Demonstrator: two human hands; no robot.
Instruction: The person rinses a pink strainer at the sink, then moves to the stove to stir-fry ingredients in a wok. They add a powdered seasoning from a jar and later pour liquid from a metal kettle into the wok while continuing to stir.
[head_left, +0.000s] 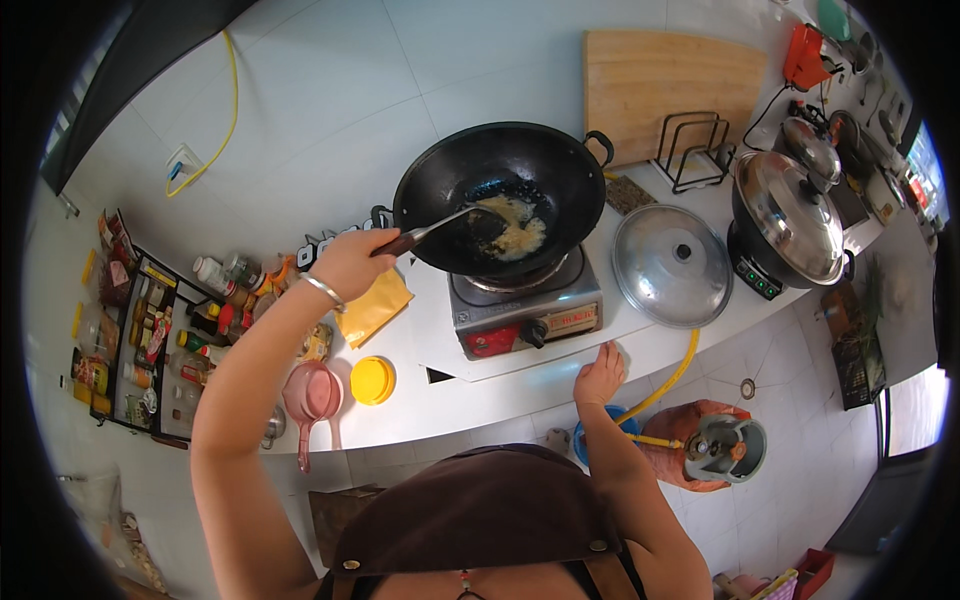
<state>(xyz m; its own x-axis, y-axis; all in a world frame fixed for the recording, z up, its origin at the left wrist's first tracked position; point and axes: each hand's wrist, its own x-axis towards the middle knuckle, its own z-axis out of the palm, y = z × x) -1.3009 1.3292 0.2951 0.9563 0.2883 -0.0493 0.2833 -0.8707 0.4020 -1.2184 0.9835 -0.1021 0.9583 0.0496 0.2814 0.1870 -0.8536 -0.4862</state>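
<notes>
My left hand (352, 264), with a silver bangle at the wrist, grips the dark handle of a metal cooking utensil (442, 223), a ladle or spatula. Its head dips into a black wok (427, 180), where a yellowish, partly browned food mass (517, 232) lies in the bottom. Beneath the wok is a single-burner gas stove (525, 315) with a black knob on its front. My right hand (600, 373) holds nothing and rests flat on the front edge of the white counter (517, 401), just below the stove. A domed metal lid (673, 262) lies to the right of the stove.
Left on the counter are pink ladle-like scoops (315, 397), a yellow lid (372, 380), a yellow packet (375, 307) and a rack of seasonings (150, 337). A lidded electric pot (787, 217) stands right. A yellow hose (671, 375) runs near a gas cylinder (727, 450) on the floor.
</notes>
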